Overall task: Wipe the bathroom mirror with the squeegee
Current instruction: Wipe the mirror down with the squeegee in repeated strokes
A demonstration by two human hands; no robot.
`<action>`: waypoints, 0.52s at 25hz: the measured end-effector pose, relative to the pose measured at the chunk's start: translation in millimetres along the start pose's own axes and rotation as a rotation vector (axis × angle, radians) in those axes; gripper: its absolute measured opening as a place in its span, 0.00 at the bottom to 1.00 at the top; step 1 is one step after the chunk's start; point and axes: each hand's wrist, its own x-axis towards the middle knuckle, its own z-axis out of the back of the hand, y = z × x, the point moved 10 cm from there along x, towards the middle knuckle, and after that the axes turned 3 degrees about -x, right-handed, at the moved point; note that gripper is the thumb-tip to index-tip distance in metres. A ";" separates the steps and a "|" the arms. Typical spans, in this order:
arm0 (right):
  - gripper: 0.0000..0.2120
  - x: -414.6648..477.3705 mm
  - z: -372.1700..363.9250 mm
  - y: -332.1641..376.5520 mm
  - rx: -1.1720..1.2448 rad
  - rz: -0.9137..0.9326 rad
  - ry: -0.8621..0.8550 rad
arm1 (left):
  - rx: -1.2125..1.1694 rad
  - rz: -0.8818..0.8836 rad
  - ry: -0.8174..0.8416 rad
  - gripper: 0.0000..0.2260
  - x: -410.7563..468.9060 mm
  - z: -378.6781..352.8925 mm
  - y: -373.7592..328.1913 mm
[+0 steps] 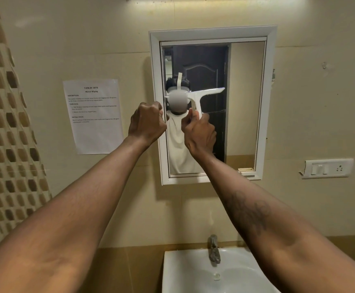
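Note:
A white-framed mirror [246, 102] hangs on the beige wall above the sink. A white squeegee [204, 94] lies against the glass about mid-height, its blade nearly level and tilted up to the right. My right hand [199, 134] is shut on the squeegee's handle, just under the blade. My left hand [145, 121] is a closed fist at the mirror's left frame edge; whether it grips the frame is hidden. The glass reflects a person in white and a dark door.
A printed task sheet [94, 115] is taped to the wall left of the mirror. A white sink [183, 271] with a metal tap [214, 248] sits below. A switch and socket plate [329, 168] is on the right wall. Brown mosaic tiles [7, 123] run down the left.

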 end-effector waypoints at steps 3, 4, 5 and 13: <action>0.25 -7.6 -5.5 -5.6 -0.008 -0.013 -0.008 | -0.004 0.015 0.011 0.12 -0.9 -2.8 8.2; 0.25 -11.7 -6.6 -9.3 -0.008 -0.018 -0.002 | -0.006 0.018 0.013 0.12 -2.0 -3.4 10.2; 0.25 -16.0 -9.4 -14.0 -0.014 -0.023 0.010 | -0.007 0.021 0.014 0.12 -3.3 -4.1 12.6; 0.24 -51.7 -13.9 -42.3 0.010 -0.047 0.087 | -0.027 0.045 0.066 0.12 -23.8 -19.2 20.9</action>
